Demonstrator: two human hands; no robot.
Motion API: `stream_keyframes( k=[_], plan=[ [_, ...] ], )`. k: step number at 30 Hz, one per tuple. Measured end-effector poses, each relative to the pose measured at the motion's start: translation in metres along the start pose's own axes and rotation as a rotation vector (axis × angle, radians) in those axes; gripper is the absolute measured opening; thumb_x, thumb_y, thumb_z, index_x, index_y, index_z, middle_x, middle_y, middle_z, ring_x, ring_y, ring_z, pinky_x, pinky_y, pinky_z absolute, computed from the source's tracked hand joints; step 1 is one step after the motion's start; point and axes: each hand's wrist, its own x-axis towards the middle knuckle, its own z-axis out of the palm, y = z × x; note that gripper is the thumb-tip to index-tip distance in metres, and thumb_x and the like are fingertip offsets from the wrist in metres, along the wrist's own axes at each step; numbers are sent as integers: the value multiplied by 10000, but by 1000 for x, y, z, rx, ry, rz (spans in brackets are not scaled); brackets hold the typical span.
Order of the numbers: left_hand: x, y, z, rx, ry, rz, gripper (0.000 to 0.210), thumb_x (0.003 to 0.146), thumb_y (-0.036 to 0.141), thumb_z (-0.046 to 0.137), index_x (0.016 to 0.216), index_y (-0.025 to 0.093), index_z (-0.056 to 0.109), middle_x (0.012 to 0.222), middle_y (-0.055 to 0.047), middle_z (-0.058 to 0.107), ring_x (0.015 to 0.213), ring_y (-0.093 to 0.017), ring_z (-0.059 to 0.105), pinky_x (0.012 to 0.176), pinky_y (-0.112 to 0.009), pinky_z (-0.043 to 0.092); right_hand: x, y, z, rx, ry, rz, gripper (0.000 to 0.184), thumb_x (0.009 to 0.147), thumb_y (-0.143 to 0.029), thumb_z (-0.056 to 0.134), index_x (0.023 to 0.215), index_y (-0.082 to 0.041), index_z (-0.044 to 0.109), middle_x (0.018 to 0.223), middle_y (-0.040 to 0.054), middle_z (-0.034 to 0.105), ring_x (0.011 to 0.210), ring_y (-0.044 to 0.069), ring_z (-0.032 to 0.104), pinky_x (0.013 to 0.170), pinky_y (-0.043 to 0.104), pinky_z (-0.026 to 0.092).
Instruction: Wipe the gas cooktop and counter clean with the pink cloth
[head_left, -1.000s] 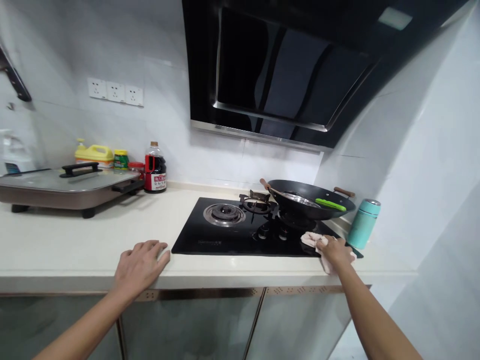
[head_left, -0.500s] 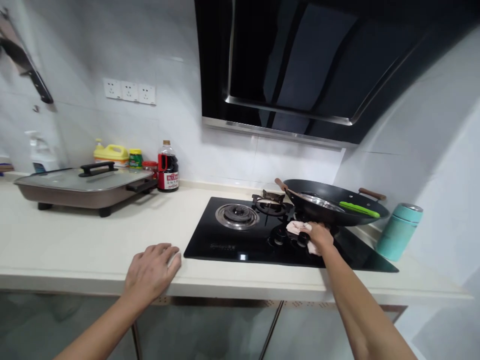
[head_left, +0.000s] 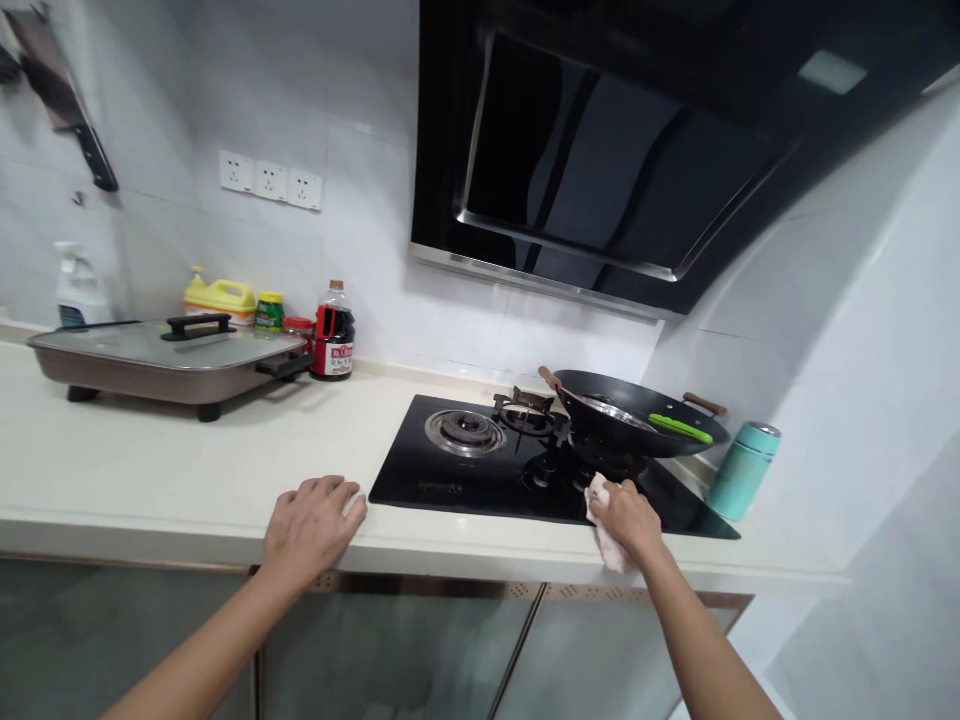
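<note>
Cloth (head_left: 609, 540), pale pink and crumpled, lies right of centre in the lower half of the head view, under and just to the left of the right hand (head_left: 631, 515). Its upper end is on the black hob (head_left: 487, 490), near the control knobs (head_left: 541, 472); its lower end extends past the hob's front edge over the pale counter (head_left: 187, 470).

Bent over the cloth, the right hand's fingers grip it; the cloth partly hides their tips. Lower left of centre, the left hand (head_left: 311, 530) is empty, palm down on the counter, its fingers loosely spread and slightly curved, the thumb just beside the hob's left front corner.

Behind the right hand, right of centre, a dark wok (head_left: 641, 385) sits on the hob, a bright green handle (head_left: 679, 430) resting in it. A turquoise flask (head_left: 745, 472) stands farther right.

Faint lettering (head_left: 441, 487) marks the hob's left front, too small to read. At centre left, a dark bottle (head_left: 334, 335) bears a red and white label with characters that cannot be made out; the green jar (head_left: 269, 312) beyond it has print equally unreadable.
</note>
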Motion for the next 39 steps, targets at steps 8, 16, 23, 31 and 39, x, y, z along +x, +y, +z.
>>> stream_keyframes(
  k=[8,16,23,31,39],
  plan=[
    [-3,0,4,-10,18,-6,414,978,391,425,1157,242,767,1294,-93,711,1169,-300,617,945,-433,409,-38,-87,-4,71,27,-257,378,961,-437,502,1234,-249,684,1195,102,581,1067,256,601,881,343,424],
    [-4,-1,4,-22,38,-15,393,986,384,438,1135,261,779,1296,-79,715,1166,-294,618,946,-434,407,-36,-215,-13,196,-2,-482,402,946,-426,550,1292,-258,666,1301,115,562,1168,282,555,978,380,411],
    [-6,-2,5,-20,43,2,379,989,364,447,1152,260,773,1302,-78,717,1181,-287,627,954,-434,416,-25,-237,-12,205,-97,-614,507,920,-486,588,1411,-359,575,1371,45,553,1205,238,561,986,333,423],
    [-8,-2,7,-47,75,0,330,979,338,485,1075,260,791,1254,-66,742,1178,-277,633,957,-425,432,53,-200,-3,35,-82,-225,409,986,-347,507,1347,-174,595,1353,199,543,1260,364,565,1056,509,377],
    [-12,-1,8,-91,98,9,312,989,347,490,1030,265,789,1217,-64,747,1141,-277,627,928,-424,431,96,-189,4,9,-111,-51,507,980,-450,529,1377,-136,561,1374,263,510,1293,416,544,999,521,424]
  ],
)
